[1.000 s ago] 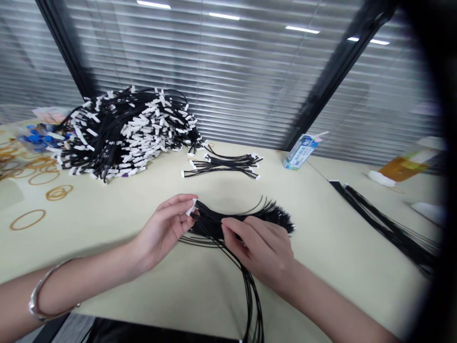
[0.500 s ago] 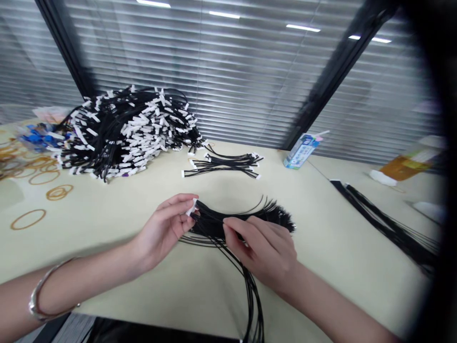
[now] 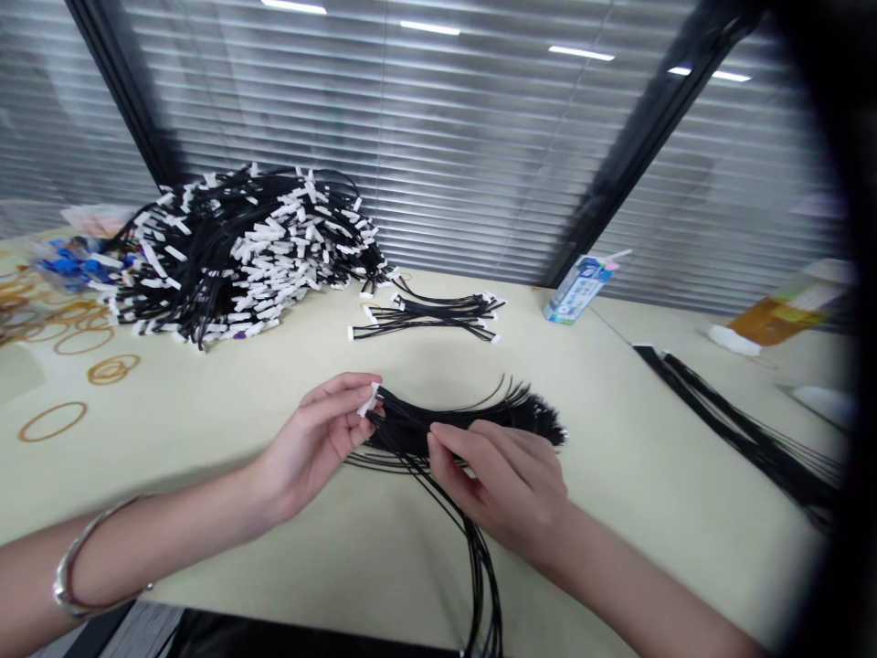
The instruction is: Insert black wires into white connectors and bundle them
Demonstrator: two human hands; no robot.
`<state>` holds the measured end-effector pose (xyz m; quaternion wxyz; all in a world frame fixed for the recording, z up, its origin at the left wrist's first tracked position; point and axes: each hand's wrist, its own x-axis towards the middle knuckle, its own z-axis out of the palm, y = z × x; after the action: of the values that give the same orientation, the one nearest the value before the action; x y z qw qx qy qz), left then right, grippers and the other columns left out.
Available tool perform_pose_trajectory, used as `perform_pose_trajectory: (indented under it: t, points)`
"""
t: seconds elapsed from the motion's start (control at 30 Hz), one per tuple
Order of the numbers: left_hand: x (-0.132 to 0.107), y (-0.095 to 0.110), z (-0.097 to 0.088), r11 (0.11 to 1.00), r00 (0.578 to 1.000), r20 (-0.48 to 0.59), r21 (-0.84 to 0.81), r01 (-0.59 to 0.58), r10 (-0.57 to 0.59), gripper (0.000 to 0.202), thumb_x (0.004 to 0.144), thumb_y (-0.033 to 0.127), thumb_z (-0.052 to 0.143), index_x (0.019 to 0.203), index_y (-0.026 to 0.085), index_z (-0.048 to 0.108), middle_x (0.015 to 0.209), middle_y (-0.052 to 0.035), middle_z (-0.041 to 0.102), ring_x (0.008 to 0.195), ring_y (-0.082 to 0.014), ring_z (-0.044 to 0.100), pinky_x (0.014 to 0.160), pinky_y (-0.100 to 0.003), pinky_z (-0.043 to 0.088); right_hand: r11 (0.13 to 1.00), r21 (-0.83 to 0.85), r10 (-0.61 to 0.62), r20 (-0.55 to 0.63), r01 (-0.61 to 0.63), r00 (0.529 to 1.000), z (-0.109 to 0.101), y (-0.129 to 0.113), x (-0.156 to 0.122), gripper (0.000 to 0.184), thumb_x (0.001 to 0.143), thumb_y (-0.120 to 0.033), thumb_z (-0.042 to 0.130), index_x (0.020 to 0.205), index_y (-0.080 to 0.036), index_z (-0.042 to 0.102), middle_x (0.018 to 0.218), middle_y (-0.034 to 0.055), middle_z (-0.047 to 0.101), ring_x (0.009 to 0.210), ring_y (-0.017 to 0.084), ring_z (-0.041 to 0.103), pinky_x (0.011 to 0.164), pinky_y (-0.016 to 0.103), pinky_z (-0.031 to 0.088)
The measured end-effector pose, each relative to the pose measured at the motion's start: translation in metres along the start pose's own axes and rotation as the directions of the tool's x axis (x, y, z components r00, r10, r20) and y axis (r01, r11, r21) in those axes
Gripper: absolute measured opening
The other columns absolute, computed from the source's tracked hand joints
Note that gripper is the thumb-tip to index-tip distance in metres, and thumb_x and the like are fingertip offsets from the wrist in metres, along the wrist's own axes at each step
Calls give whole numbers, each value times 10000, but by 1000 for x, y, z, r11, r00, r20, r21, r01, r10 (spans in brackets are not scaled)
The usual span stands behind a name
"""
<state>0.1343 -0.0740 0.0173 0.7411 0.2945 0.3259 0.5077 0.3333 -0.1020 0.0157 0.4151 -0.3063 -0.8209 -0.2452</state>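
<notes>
My left hand (image 3: pixel 316 437) pinches a small white connector (image 3: pixel 370 399) between thumb and fingertips. It sits at the left end of a loose bundle of thin black wires (image 3: pixel 472 422) lying on the pale table (image 3: pixel 206 429). My right hand (image 3: pixel 503 484) rests on the bundle's middle, fingers curled and pinching some wires. A few strands (image 3: pixel 483 585) trail from under it toward the table's near edge.
A big heap of black wires with white connectors (image 3: pixel 237 251) fills the far left. A small finished bunch (image 3: pixel 428 315) lies behind the hands. Rubber bands (image 3: pixel 75 366) scatter at left. A small blue-white carton (image 3: pixel 579 288) and more black wires (image 3: pixel 746 429) are at right.
Almost nothing differs. My right hand has shifted slightly lower and nearer along the wires; my left hand keeps its pinch on the connector.
</notes>
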Motion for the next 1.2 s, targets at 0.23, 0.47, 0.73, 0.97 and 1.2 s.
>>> perform_pose_trajectory:
  t: [0.23,0.47,0.73,0.97,1.2]
  points:
    - [0,0,-1,1000,1000,4,13,-5,5,129,814,64,604,929,89,657,858,-43,574,680,-70,550,619,-142,517,999,-3,-39,3,39,999,-3,-1,1,191,743,-95,670,869,-140,534,569,-60,488,512,65,392,476,237,330]
    - [0,-1,-1,1000,1000,1,13,-6,6,142,810,56,606,938,86,658,855,-44,578,693,-74,561,615,-138,518,1000,-4,-28,16,28,999,0,0,1,181,756,-98,659,880,-140,533,573,-59,482,517,65,408,478,231,339]
    - [0,-1,-1,1000,1000,9,12,-6,5,143,809,60,613,941,93,653,852,-43,583,711,-78,566,625,-139,516,1000,-13,-24,2,24,1000,-1,0,1,150,771,-108,640,876,-141,539,571,-62,476,515,62,412,478,220,345]
    - [-1,0,0,1000,1000,-2,16,-5,5,137,807,65,613,930,100,663,855,-42,585,703,-80,563,632,-150,518,1000,-18,-18,15,19,1000,0,-1,0,138,768,-109,631,872,-143,546,571,-66,461,508,60,412,479,216,349]
    - [-1,0,2,1000,1000,-10,10,3,-3,134,806,60,613,923,94,669,841,-41,586,688,-74,561,615,-139,516,999,-23,-27,5,27,1000,1,0,1,170,751,-99,652,874,-139,542,568,-63,465,515,66,406,478,225,342]
